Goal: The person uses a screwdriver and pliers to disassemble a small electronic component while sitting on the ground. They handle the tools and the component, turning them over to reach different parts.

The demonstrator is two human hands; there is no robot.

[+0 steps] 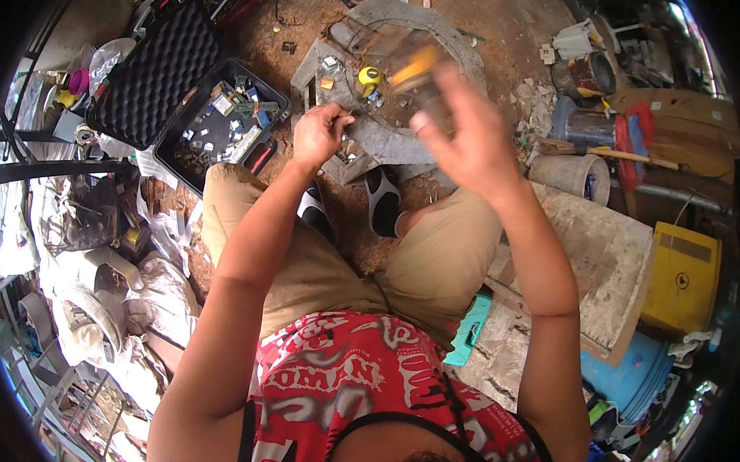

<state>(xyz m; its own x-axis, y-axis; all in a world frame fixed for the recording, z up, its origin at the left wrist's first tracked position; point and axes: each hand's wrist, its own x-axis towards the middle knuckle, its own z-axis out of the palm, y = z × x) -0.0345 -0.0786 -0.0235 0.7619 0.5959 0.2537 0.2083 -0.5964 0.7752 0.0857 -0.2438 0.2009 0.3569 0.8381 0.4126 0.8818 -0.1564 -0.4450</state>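
Yellow-and-dark tool [417,69], blurred, at right hand [472,140] above grey slab [393,144]; likely stiff, fairly heavy, best held round its body; right grip cannot be told; left hand [318,137] pinched narrow, contents hidden.

Head-worn left fisheye view, tipped steeply down from above.
The lens sits close above the red shirt [335,373] at 6 o'clock, faces over the khaki trousers [314,279] mid-view, and reaches out to the farther floor [516,22] toward 1 o'clock. The left hand [320,136] shows near 11, the right hand [472,140] between 1 and 2, both at middle distance; straight lines bend near the round, dark edge.
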